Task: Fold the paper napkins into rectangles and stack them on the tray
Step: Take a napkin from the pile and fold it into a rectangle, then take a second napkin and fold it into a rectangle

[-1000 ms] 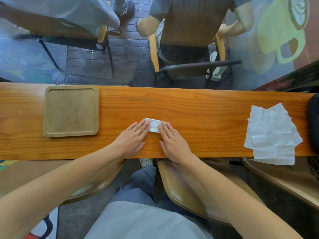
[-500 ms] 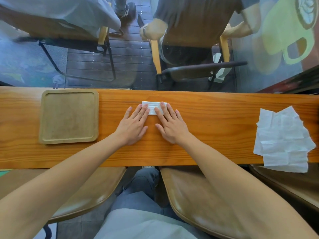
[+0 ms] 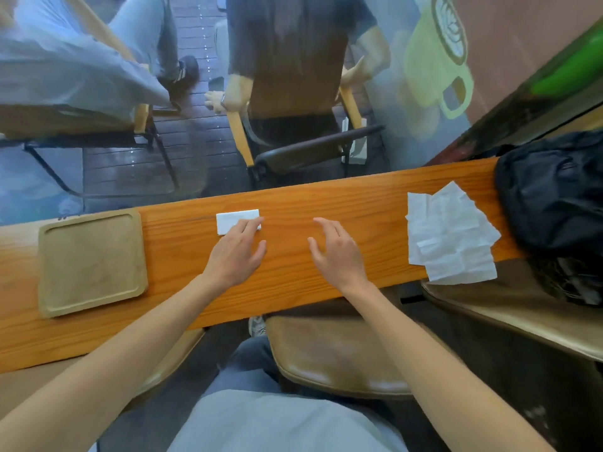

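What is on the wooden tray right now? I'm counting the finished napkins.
Nothing lies on the wooden tray. The one folded napkin sits on the counter under the left hand's fingertips, its near corner covered.

Plenty of bare counter (image 3: 293, 288) between the wooden tray (image 3: 91, 301) on the left and the heap of unfolded napkins (image 3: 453, 236) on the right. Only the folded napkin (image 3: 233, 218) sits mid-counter, under the left hand (image 3: 236, 252). Right hand (image 3: 336, 252) hovers over open wood. A black backpack (image 3: 554, 197) blocks the far right end, just beside the heap.
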